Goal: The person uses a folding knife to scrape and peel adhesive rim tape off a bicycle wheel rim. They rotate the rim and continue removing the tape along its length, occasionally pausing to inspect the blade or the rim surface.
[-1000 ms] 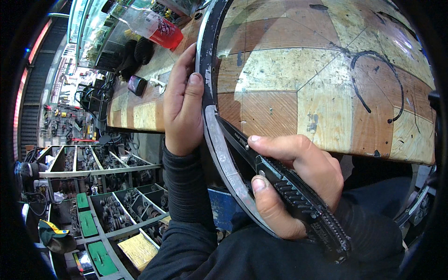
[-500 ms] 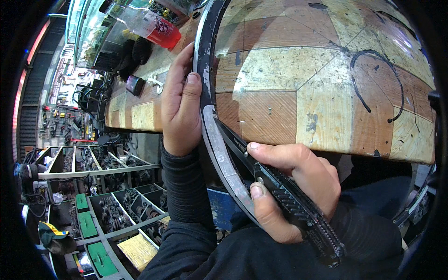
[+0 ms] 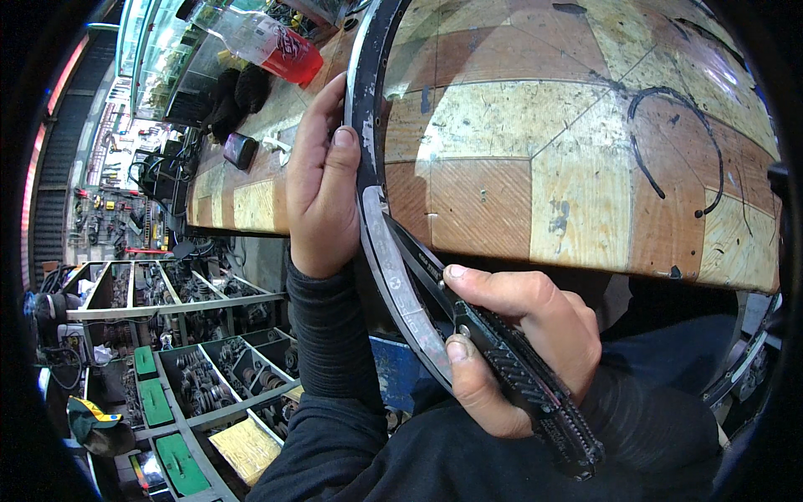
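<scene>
A black bicycle wheel rim point(image 3: 373, 151) curves down from the top of the view to my lap, bearing a worn grey sticker point(image 3: 393, 272). My left hand point(image 3: 322, 188) is closed on the rim's left side, thumb laid along it. In my right hand point(image 3: 556, 322) is a black folding knife point(image 3: 506, 356), its handle slanting toward the lower right. The dark blade points up and left, with its tip at the rim's inner side beside the sticker's upper end. Whether the tip is under the sticker's edge, I cannot tell.
The wood-patterned table point(image 3: 485, 205) lies beyond the rim, with a thin black cable point(image 3: 637, 151) on its right. A bottle of red drink point(image 3: 280, 52) and a small dark box point(image 3: 240, 151) sit at the far left. Below are parts bins point(image 3: 196, 381) and a cap point(image 3: 96, 422).
My right hand and the knife have shifted slightly left, the handle's end most of all. The blade tip stays at the same spot on the rim. My left hand has barely moved.
</scene>
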Motion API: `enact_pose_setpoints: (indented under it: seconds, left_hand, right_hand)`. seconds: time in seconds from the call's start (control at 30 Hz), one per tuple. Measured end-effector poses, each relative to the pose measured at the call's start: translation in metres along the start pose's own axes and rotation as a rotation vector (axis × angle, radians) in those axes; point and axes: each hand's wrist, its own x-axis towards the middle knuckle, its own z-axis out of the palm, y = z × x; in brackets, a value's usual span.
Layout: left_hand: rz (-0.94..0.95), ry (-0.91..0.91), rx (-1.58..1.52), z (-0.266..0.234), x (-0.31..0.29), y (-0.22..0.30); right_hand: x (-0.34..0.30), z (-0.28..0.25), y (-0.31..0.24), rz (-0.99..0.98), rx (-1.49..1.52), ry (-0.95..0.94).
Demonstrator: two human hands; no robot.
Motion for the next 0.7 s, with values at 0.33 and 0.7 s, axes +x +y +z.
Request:
enact_pose_setpoints:
  seconds: [0.33, 0.7]
  left_hand:
    - [-0.007, 0.004, -0.019, -0.0004, -0.0012, -0.0006]
    - [-0.007, -0.006, 0.057, -0.0017, 0.0008, 0.0003]
  right_hand:
    - [-0.0024, -0.0045, 0.0006, 0.0, -0.034, -0.062]
    - [-0.0095, -0.0076, 0.0028, -0.005, -0.066, -0.073]
